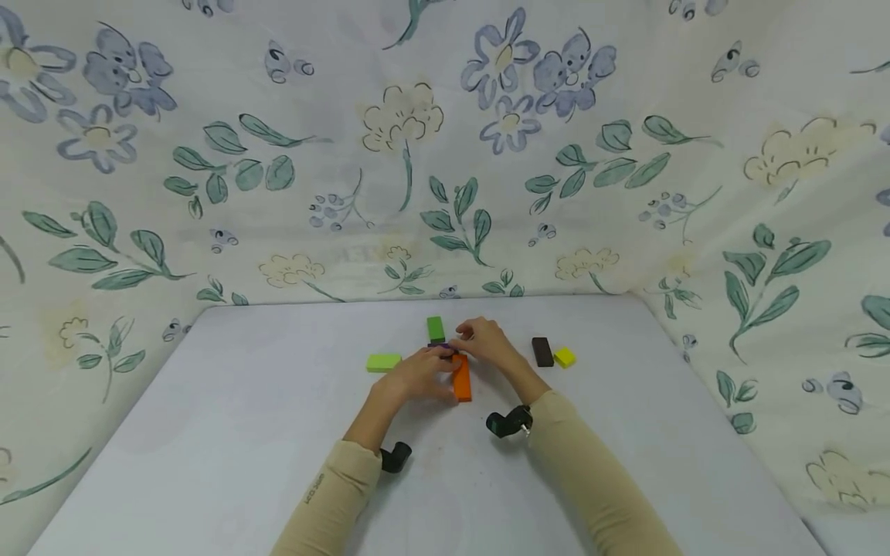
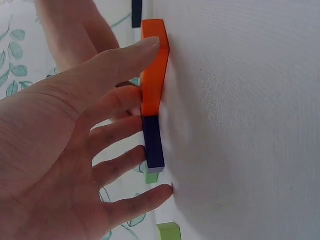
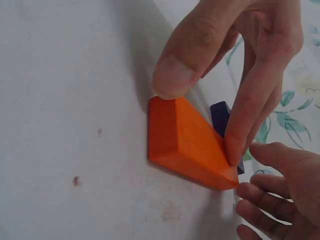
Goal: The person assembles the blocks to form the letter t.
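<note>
An orange block (image 1: 462,380) lies lengthwise on the table, its far end close to a dark purple block (image 2: 153,142). My left hand (image 1: 420,374) reaches over from the left and pinches the orange block, thumb at the near end and a finger near the far end in the right wrist view. Its other fingers lie along the purple block. From the right, my right hand (image 1: 487,344) has its loosely bent fingertips by the purple block's end and the orange block's far corner. A green block (image 1: 435,330) stands just beyond the purple one.
To the left lies a lime green block (image 1: 384,362). Off to the right are a dark brown block (image 1: 542,351) and a yellow block (image 1: 565,357), side by side. The white table (image 1: 250,432) meets a flowered cloth (image 1: 389,224) at its back edge.
</note>
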`<state>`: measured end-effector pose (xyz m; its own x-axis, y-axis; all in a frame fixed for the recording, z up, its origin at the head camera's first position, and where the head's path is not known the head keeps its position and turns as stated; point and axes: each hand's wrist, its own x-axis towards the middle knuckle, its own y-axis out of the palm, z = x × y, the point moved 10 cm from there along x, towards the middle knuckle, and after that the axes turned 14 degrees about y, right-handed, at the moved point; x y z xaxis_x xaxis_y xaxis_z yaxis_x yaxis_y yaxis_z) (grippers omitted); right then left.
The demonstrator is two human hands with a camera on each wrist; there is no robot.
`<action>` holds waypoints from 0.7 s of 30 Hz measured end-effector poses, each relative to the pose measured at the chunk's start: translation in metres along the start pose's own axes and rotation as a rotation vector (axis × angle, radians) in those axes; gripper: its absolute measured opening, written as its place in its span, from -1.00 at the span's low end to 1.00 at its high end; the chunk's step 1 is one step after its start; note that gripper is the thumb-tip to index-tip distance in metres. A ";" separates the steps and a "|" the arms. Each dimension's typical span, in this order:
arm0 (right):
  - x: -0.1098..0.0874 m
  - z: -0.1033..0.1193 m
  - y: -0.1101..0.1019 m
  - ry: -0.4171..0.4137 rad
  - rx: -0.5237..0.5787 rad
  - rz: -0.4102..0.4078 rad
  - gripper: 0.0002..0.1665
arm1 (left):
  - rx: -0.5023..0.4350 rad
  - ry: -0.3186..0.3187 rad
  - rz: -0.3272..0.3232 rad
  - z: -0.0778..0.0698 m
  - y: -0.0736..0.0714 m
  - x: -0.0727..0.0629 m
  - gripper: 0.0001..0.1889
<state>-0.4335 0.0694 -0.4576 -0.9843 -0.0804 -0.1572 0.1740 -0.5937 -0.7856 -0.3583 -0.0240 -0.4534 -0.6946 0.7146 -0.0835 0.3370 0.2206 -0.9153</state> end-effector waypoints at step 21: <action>0.014 0.014 0.014 0.054 0.029 0.039 -0.47 | -0.005 0.020 0.011 -0.003 0.001 -0.002 -0.32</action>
<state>-0.4450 0.0491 -0.4622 -0.9737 -0.0612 -0.2196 0.2102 -0.6140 -0.7608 -0.3545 -0.0230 -0.4532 -0.6779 0.7302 -0.0853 0.3478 0.2163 -0.9123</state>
